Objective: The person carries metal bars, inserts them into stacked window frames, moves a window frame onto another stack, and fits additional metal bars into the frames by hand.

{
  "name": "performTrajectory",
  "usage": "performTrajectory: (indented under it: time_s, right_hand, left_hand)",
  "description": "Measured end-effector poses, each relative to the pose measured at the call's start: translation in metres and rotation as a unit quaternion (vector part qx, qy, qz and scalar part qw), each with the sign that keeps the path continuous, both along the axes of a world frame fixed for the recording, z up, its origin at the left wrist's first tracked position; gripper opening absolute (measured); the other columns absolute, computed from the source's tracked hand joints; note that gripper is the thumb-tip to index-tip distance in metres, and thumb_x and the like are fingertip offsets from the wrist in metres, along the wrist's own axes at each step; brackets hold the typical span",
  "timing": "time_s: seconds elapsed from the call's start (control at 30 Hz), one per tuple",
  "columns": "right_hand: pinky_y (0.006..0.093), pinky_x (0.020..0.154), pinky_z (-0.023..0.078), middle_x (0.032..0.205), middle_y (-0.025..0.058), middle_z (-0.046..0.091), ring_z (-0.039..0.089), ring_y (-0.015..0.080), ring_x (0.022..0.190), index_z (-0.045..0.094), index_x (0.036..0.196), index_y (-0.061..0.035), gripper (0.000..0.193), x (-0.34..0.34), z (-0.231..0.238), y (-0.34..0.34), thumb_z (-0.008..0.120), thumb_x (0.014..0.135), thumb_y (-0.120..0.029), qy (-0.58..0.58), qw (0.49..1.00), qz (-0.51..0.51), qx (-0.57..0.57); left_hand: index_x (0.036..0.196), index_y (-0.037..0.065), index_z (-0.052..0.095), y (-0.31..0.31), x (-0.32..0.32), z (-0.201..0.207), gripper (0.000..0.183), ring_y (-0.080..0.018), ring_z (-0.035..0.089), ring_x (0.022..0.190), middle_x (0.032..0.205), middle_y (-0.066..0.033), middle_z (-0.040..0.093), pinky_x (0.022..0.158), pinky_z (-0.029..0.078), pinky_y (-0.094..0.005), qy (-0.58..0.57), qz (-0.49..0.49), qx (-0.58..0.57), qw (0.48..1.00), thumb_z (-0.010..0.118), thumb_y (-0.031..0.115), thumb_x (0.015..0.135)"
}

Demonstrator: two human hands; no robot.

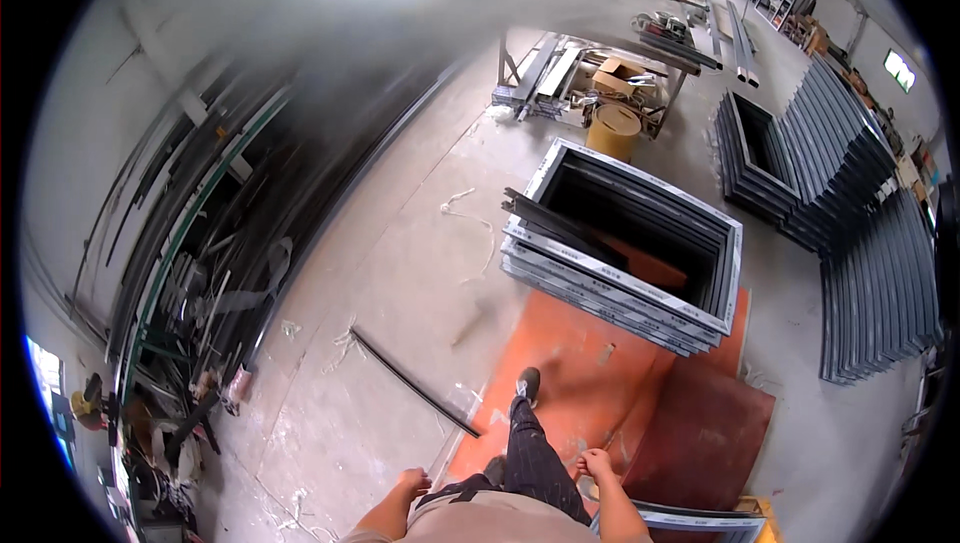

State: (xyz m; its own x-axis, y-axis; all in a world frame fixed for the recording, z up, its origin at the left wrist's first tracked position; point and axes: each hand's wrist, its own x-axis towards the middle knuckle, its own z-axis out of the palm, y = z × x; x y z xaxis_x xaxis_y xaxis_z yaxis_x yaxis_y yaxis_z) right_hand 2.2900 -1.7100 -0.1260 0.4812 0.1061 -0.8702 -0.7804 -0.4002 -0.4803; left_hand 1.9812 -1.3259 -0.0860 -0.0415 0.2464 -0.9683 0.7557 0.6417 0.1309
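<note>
My left hand [412,484] hangs low by my left side, its fingers loosely curled with nothing visible in them. On the other side, my right hand [595,464] is also curled and holds nothing that I can see. It is nearest to a dark red board [705,433] on the floor. My feet are on an orange sheet [560,343]. Ahead and to the right stands a stack of rectangular window frames [620,277] with white film strips. Several dark profile pieces [560,228] lie across its left end.
A thin black bar [415,383] lies on the floor at left. Long profiles [330,183] fill a rack along the left wall. More dark frames [875,288] stand stacked at right. A workbench [610,41] stands ahead, near a round tan drum [612,133]. Another frame [690,520] is at lower right.
</note>
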Motion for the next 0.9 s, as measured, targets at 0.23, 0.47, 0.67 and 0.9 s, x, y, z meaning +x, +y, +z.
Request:
performTrajectory:
  time_s: [0.23, 0.47, 0.67, 0.9]
  right_hand:
    - [0.0377, 0.045, 0.049, 0.068, 0.0089, 0.060, 0.059, 0.0241, 0.053, 0.059, 0.077, -0.0090, 0.021, 0.111, -0.161, -0.028, 0.050, 0.091, -0.021, 0.071, 0.997, -0.011, -0.002]
    - [0.0296, 0.041, 0.047, 0.066, 0.0082, 0.059, 0.059, 0.0187, 0.050, 0.058, 0.082, -0.0029, 0.011, 0.301, -0.027, 0.146, 0.053, 0.088, -0.010, -0.038, 0.999, 0.013, -0.020]
    - [0.0298, 0.040, 0.047, 0.070, 0.0099, 0.062, 0.059, 0.0180, 0.050, 0.058, 0.082, -0.0038, 0.012, 0.416, 0.016, 0.269, 0.054, 0.090, -0.012, -0.085, 0.995, -0.020, 0.049]
    - [0.0386, 0.039, 0.049, 0.066, 0.0166, 0.063, 0.060, 0.0253, 0.048, 0.059, 0.080, 0.0029, 0.025, 0.452, -0.061, 0.351, 0.051, 0.089, -0.019, -0.098, 0.990, 0.021, 0.103]
  left_hand:
    - [0.107, 0.006, 0.060, 0.102, 0.183, 0.058, 0.034, -0.0218, 0.065, 0.087, 0.091, -0.0101, 0.067, 0.073, 0.052, -0.0366, -0.096, -0.086, 0.084, 0.988, 0.047, 0.034, 0.094]
    - [0.106, 0.004, 0.059, 0.179, 0.282, 0.124, 0.036, -0.0238, 0.065, 0.087, 0.092, -0.0105, 0.066, 0.077, 0.052, -0.0385, -0.210, 0.014, 0.193, 0.958, 0.047, 0.035, 0.093]
    - [0.103, 0.004, 0.059, 0.225, 0.222, 0.074, 0.030, -0.0283, 0.065, 0.081, 0.086, -0.0115, 0.065, 0.069, 0.052, -0.0420, 0.000, 0.089, 0.126, 0.988, 0.045, 0.027, 0.090]
    - [0.104, 0.003, 0.059, 0.372, 0.245, 0.027, 0.033, -0.0293, 0.065, 0.076, 0.086, -0.0130, 0.066, 0.061, 0.052, -0.0427, 0.059, 0.124, 0.054, 0.989, 0.043, 0.030, 0.093]
